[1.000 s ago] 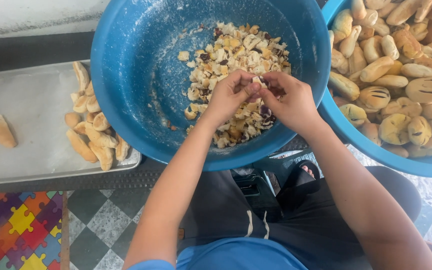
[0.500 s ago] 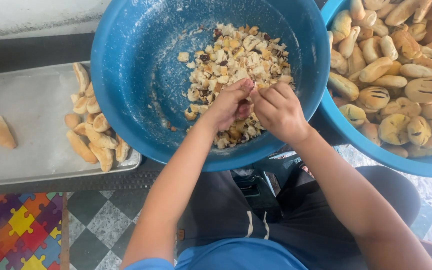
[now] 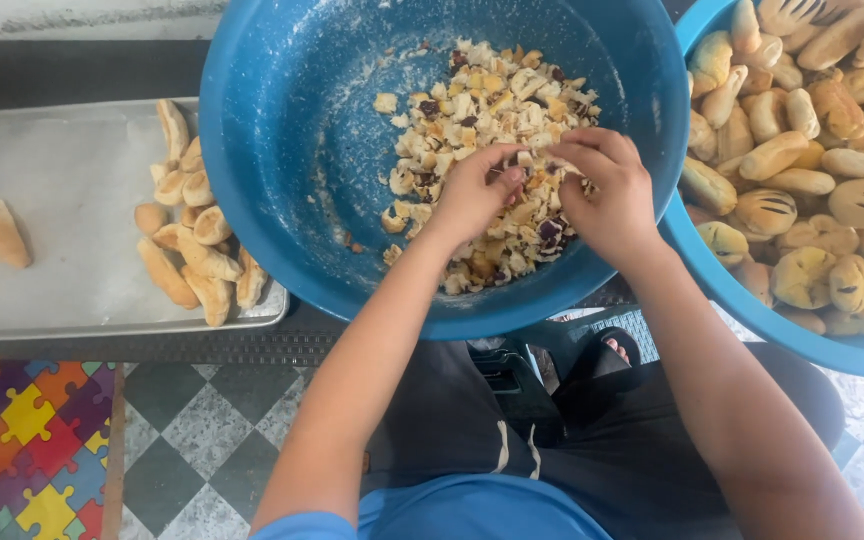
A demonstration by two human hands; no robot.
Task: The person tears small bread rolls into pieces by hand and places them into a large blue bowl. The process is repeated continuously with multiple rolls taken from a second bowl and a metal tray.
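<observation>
A large blue basin point(image 3: 282, 170) holds a heap of torn bread pieces point(image 3: 472, 110), pale with dark bits. Both my hands are inside it over the heap. My left hand point(image 3: 472, 195) and my right hand point(image 3: 607, 190) meet fingertip to fingertip, pinching a small piece of bread point(image 3: 532, 160) between them. My forearms reach in from the lower edge of the view.
A second blue basin point(image 3: 752, 310) at the right is full of whole bread rolls point(image 3: 812, 160). A metal tray point(image 3: 62, 190) at the left carries several rolls point(image 3: 197, 240) and one lone roll point(image 3: 0, 232). Below lie checkered floor tiles and a coloured puzzle mat point(image 3: 22, 450).
My hands have stayed together over the heap, shifting slightly up and right while working a piece of bread between the fingers.
</observation>
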